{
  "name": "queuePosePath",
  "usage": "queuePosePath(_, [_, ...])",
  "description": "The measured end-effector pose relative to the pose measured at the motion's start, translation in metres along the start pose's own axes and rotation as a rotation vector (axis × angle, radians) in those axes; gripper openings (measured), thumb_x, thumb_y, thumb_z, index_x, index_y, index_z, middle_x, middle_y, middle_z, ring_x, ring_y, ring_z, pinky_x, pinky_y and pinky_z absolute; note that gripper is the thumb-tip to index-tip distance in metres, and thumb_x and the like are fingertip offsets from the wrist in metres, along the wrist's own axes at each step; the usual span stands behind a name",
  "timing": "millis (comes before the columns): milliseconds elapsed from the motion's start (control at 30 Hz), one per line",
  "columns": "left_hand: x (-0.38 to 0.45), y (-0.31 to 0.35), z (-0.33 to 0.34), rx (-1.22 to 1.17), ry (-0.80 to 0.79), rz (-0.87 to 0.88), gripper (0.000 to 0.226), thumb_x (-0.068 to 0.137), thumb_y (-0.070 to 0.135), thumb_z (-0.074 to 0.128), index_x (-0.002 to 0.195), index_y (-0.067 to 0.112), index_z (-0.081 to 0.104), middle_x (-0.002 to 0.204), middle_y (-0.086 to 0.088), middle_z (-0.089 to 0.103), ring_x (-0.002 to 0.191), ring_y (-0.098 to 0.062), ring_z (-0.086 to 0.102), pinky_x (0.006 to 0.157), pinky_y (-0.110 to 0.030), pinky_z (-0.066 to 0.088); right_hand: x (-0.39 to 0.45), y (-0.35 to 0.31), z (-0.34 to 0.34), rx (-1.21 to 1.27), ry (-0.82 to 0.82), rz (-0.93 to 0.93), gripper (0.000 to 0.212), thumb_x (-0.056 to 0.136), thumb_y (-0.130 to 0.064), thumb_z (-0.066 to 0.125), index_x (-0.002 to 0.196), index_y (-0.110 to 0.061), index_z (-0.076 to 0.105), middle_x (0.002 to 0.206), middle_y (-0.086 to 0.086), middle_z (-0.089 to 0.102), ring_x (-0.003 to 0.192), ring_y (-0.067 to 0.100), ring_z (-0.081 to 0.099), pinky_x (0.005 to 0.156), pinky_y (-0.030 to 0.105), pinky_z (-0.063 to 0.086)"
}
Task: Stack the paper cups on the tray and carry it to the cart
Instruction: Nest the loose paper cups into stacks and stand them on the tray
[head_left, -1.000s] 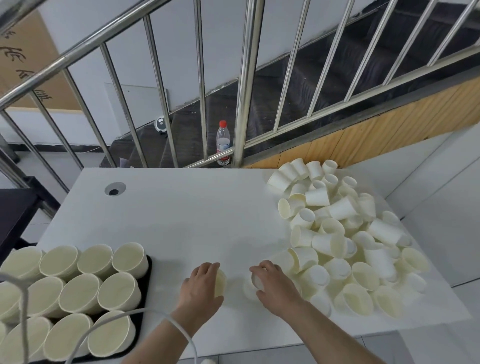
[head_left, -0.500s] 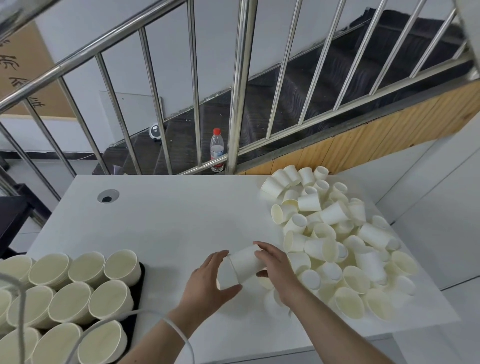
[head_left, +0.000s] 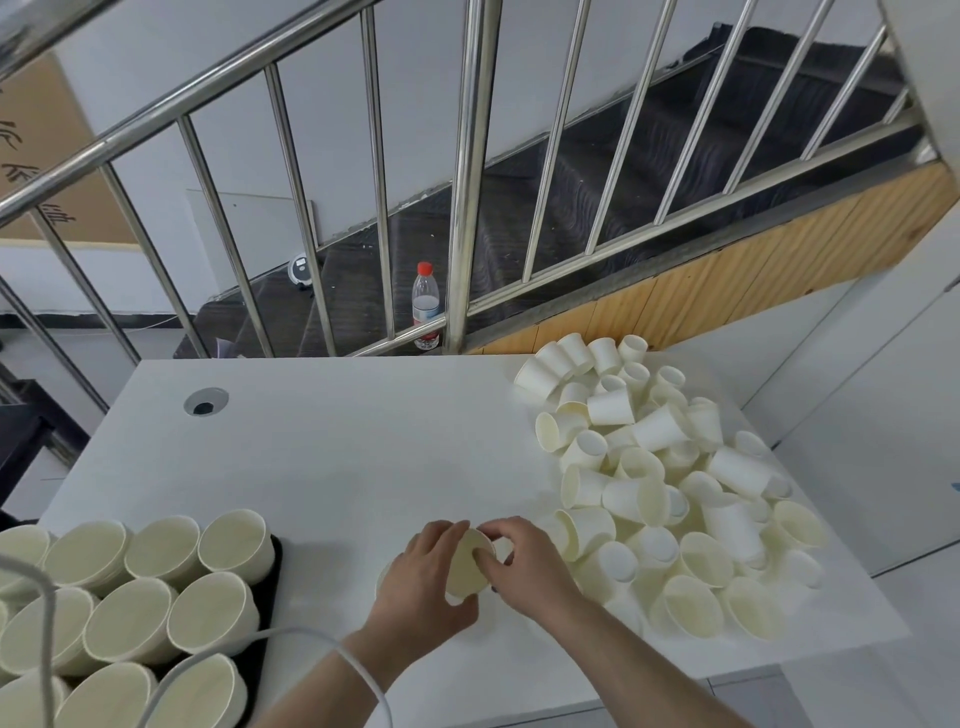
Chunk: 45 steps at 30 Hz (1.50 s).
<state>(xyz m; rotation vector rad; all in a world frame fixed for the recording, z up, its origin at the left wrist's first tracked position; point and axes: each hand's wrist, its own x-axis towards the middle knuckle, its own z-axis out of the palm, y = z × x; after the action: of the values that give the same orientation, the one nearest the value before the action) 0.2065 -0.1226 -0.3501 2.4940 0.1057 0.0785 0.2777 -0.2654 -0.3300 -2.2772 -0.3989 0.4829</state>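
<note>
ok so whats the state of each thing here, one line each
left hand: grips the held cup
right hand: pinches the held cup's rim
held cup: upright, mouth up
loose cups: jumbled pile, many on their sides
tray: loaded with cup stacks
water bottle: upright, capped

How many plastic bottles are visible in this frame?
1. A clear plastic bottle with a red cap stands upright behind the steel railing, just beyond the far edge of the white table. Others could be out of frame.
</note>
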Motion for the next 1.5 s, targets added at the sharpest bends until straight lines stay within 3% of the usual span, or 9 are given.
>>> queuePosePath(133, [0.001,-0.001,-0.001,0.065,-0.101,-0.027,0.081,0.074,0.046,0.063,0.145,0.026,0.029,0.138,0.01,0.037,0.125,-0.012,0.043,0.096,-0.023,0.039,0.006,0.004,0.002,-0.042,-0.021,0.108,0.027,0.089,-0.009,0.05,0.11,-0.017,0.066,0.105,-0.006,0.067,0.064,0.015,0.069,0.051,0.02,0.05])
queuePosePath(267, [0.0,-0.012,-0.004,0.232,-0.204,-0.143,0.085,0.077,0.052,0.064,0.147,0.029,0.021,0.148,0.005,0.024,0.142,-0.02,0.014,0.113,-0.033,0.023,0.015,0.013,0.008,-0.112,-0.026,0.235,0.033,0.082,0.001,0.048,0.106,-0.012,0.066,0.1,0.002,0.067,0.077,0.023,0.069,0.072,0.037,0.059])
queuePosePath(367, [-0.003,-0.023,-0.003,0.3,-0.252,-0.212,0.086,0.078,0.051,0.064,0.147,0.03,0.018,0.152,0.002,0.018,0.145,-0.023,0.005,0.115,-0.036,0.019,0.018,0.021,0.016,-0.154,-0.08,0.265,0.038,0.081,0.003,0.049,0.113,-0.014,0.062,0.108,0.002,0.065,0.09,0.024,0.067,0.081,0.04,0.057])
queuePosePath(533, [-0.007,-0.034,-0.001,0.289,-0.279,-0.248,0.077,0.082,0.036,0.063,0.146,0.03,0.022,0.152,0.002,0.02,0.143,-0.021,0.012,0.112,-0.036,0.029,0.02,0.02,0.024,-0.235,-0.14,0.246,0.047,0.088,-0.002,0.045,0.133,-0.016,0.049,0.131,0.004,0.054,0.115,0.023,0.057,0.096,0.036,0.05])
queuePosePath(633, [-0.006,-0.034,-0.002,0.252,-0.27,-0.251,0.071,0.083,0.029,0.06,0.145,0.029,0.025,0.149,0.003,0.025,0.139,-0.02,0.023,0.106,-0.033,0.037,0.018,0.013,0.021,-0.398,-0.178,0.182,0.058,0.092,-0.018,0.048,0.147,-0.019,0.03,0.142,0.003,0.041,0.128,0.023,0.045,0.1,0.033,0.044])
queuePosePath(833, [-0.006,-0.034,-0.005,0.232,-0.246,-0.253,0.071,0.081,0.024,0.058,0.144,0.029,0.026,0.145,0.005,0.028,0.134,-0.019,0.03,0.101,-0.031,0.041,0.013,0.003,0.028,-0.544,-0.341,0.041,0.087,0.083,-0.038,0.064,0.152,-0.026,0.013,0.156,0.0,0.011,0.143,0.027,0.02,0.11,0.039,0.036])
queuePosePath(1033, [-0.013,-0.032,-0.014,0.17,-0.181,-0.252,0.071,0.08,0.02,0.056,0.144,0.029,0.027,0.143,0.005,0.028,0.132,-0.019,0.029,0.098,-0.029,0.043,0.01,0.005,0.031,-0.535,-0.265,-0.041,0.074,0.084,-0.021,0.063,0.148,-0.025,0.026,0.146,-0.001,0.028,0.131,0.023,0.036,0.101,0.033,0.045])
queuePosePath(1300, [-0.045,-0.017,-0.028,0.098,-0.032,-0.203,0.072,0.081,0.019,0.056,0.146,0.028,0.026,0.146,0.004,0.027,0.133,-0.019,0.029,0.102,-0.024,0.036,-0.011,-0.022,0.022,-0.437,-0.142,-0.17,0.075,0.083,-0.018,0.061,0.149,-0.028,0.026,0.146,-0.002,0.027,0.133,0.021,0.035,0.099,0.031,0.045])
queuePosePath(1500, [-0.101,-0.004,-0.038,0.062,0.129,-0.229,0.071,0.082,0.018,0.056,0.146,0.029,0.027,0.148,0.005,0.025,0.136,-0.015,0.025,0.099,-0.018,0.034,-0.044,-0.043,0.034,-0.394,-0.157,-0.31,0.076,0.083,-0.016,0.061,0.149,-0.032,0.027,0.144,-0.003,0.026,0.133,0.02,0.033,0.095,0.031,0.047])
